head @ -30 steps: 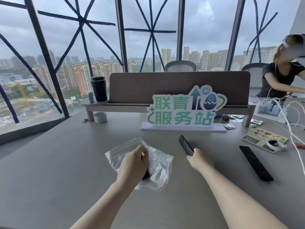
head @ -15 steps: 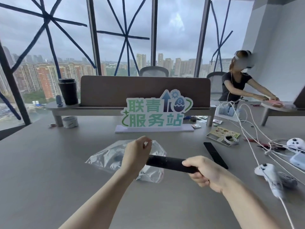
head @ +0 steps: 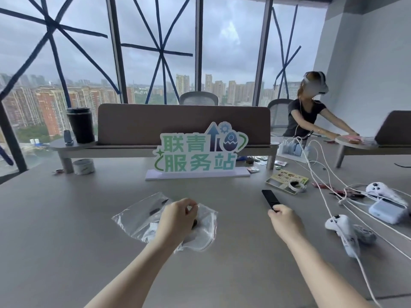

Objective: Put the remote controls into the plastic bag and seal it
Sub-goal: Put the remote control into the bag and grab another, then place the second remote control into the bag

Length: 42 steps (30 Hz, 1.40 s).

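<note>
A clear plastic bag (head: 135, 221) lies on the grey table (head: 66, 241) in front of me. My left hand (head: 178, 217) pinches its open edge on the right side. Dark parts of a black remote (head: 155, 211) show through the plastic inside the bag. A second black remote (head: 269, 199) lies flat on the table further right, pointing away from me. My right hand (head: 285, 222) has its fingers closed on that remote's near end.
White game controllers (head: 341, 232) with several white cables (head: 320, 181) and a small white box (head: 388, 211) crowd the right side. A green sign (head: 200, 156) stands behind the bag. A tape roll (head: 295, 186) sits beyond the remote. Another person (head: 309, 114) works at the far right.
The remote my right hand was pushing into the bag is now inside it. My right hand has let go and moved right onto the second remote.
</note>
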Motion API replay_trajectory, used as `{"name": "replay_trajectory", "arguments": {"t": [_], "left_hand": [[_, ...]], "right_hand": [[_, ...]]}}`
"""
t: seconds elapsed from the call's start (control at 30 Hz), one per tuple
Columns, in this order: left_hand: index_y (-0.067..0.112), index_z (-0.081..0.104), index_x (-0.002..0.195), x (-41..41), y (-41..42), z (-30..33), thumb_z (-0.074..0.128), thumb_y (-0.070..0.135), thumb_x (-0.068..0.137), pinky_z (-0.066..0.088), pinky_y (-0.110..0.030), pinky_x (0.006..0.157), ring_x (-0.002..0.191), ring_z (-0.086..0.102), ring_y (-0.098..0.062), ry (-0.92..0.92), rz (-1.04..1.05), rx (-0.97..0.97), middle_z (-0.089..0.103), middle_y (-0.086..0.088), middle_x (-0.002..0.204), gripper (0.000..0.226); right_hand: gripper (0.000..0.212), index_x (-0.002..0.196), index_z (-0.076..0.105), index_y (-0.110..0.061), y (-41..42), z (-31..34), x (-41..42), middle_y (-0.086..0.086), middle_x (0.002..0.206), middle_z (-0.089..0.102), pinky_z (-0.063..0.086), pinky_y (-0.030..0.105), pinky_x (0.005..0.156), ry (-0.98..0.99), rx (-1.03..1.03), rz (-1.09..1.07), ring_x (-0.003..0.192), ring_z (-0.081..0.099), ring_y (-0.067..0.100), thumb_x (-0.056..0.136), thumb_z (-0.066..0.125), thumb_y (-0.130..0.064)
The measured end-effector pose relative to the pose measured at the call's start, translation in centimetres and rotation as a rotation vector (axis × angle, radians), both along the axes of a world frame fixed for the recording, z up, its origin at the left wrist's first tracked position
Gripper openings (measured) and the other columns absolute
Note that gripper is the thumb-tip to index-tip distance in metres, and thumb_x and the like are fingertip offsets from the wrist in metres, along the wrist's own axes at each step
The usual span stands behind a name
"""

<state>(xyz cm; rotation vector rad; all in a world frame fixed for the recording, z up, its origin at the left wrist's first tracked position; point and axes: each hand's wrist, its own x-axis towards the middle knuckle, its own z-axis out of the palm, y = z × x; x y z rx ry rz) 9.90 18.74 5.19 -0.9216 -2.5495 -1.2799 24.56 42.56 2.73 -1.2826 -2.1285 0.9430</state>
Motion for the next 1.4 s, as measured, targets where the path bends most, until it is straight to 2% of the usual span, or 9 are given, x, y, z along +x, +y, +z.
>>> {"name": "replay_trajectory", "arguments": {"t": [0.2,0.43,0.53,0.63,0.9,1.03,1.17,1.3,1.4], "left_hand": [[0.016,0.072,0.081,0.0,0.1,-1.1,0.057,0.028,0.087,0.045,-0.031,0.064,0.072,0.06,-0.023,0.037,0.008,-0.099,0.071,-0.006,0.075,0.02],[0.022,0.07,0.081,-0.5,-0.9,-1.6,0.052,0.04,0.087,0.048,-0.029,0.062,0.063,0.058,-0.017,0.003,0.028,-0.136,0.066,0.0,0.062,0.026],[0.016,0.068,0.075,-1.0,-1.3,-1.4,0.054,0.045,0.085,0.045,-0.029,0.057,0.06,0.056,-0.017,-0.002,0.052,-0.12,0.065,-0.004,0.061,0.034],[0.014,0.066,0.071,-1.5,-1.3,-1.2,0.055,0.043,0.084,0.047,-0.031,0.058,0.061,0.057,-0.019,-0.013,0.066,-0.115,0.064,-0.006,0.062,0.033],[0.015,0.064,0.065,-1.4,-1.1,-0.6,0.058,0.034,0.085,0.035,-0.017,0.05,0.057,0.052,-0.012,-0.017,0.039,-0.064,0.061,0.001,0.057,0.028],[0.015,0.066,0.069,-0.7,-1.5,-0.1,0.06,0.031,0.085,0.042,-0.027,0.056,0.057,0.051,-0.014,0.025,0.022,-0.054,0.062,0.0,0.059,0.024],[0.02,0.071,0.075,-0.3,-2.7,0.3,0.06,0.03,0.084,0.045,-0.03,0.061,0.064,0.058,-0.019,0.007,0.018,-0.061,0.066,0.001,0.061,0.017],[0.026,0.075,0.08,-0.6,-4.3,0.7,0.061,0.035,0.085,0.037,-0.016,0.056,0.058,0.054,-0.003,-0.011,0.018,-0.034,0.063,0.014,0.058,0.018],[0.041,0.064,0.058,-0.5,-5.0,0.5,0.061,0.043,0.084,0.035,-0.01,0.05,0.052,0.051,0.01,-0.054,-0.026,-0.031,0.055,0.026,0.043,0.026]], "right_hand": [[0.056,0.139,0.046,-0.011,6.1,-3.2,-0.8,0.017,0.136,0.055,0.046,0.046,0.095,-0.273,0.113,-0.046,0.119,0.056,0.036,0.095,0.039,-0.046],[0.027,0.103,0.057,-0.008,5.9,-4.5,-2.3,0.015,0.107,0.063,0.044,0.037,0.071,-0.359,0.165,-0.078,0.096,0.064,0.036,0.091,0.055,-0.032],[0.027,0.09,0.061,-0.004,5.5,-3.3,-2.2,0.017,0.082,0.067,0.038,0.03,0.055,-0.207,-0.042,0.019,0.069,0.061,0.031,0.092,0.048,-0.028],[0.02,0.08,0.056,-0.005,4.5,0.6,-0.4,0.007,0.051,0.048,0.02,0.019,0.04,0.067,-0.444,0.114,0.032,0.031,0.016,0.09,0.052,-0.022],[0.032,0.086,0.07,-0.002,-2.3,8.9,4.1,-0.002,0.047,0.026,0.011,0.019,0.035,-0.086,-0.758,0.728,0.034,0.016,0.007,0.093,0.045,-0.02],[0.024,0.077,0.056,-0.012,-7.9,5.5,-0.6,-0.003,0.05,0.036,0.011,0.018,0.036,-0.13,-0.745,0.791,0.035,0.019,0.006,0.095,0.05,-0.027],[0.024,0.08,0.063,-0.015,-13.4,1.6,-5.5,0.0,0.063,0.067,0.021,0.022,0.034,0.124,-0.69,0.738,0.035,0.032,0.01,0.097,0.053,-0.029],[0.024,0.082,0.071,-0.014,-13.9,0.2,-6.4,-0.001,0.059,0.068,0.028,0.02,0.037,0.203,-0.399,0.492,0.029,0.037,0.007,0.094,0.051,-0.018],[0.023,0.075,0.072,-0.02,-12.5,0.2,-5.7,-0.004,0.053,0.064,0.039,0.027,0.053,0.177,-0.105,0.346,0.048,0.052,0.01,0.09,0.054,-0.02]]}}
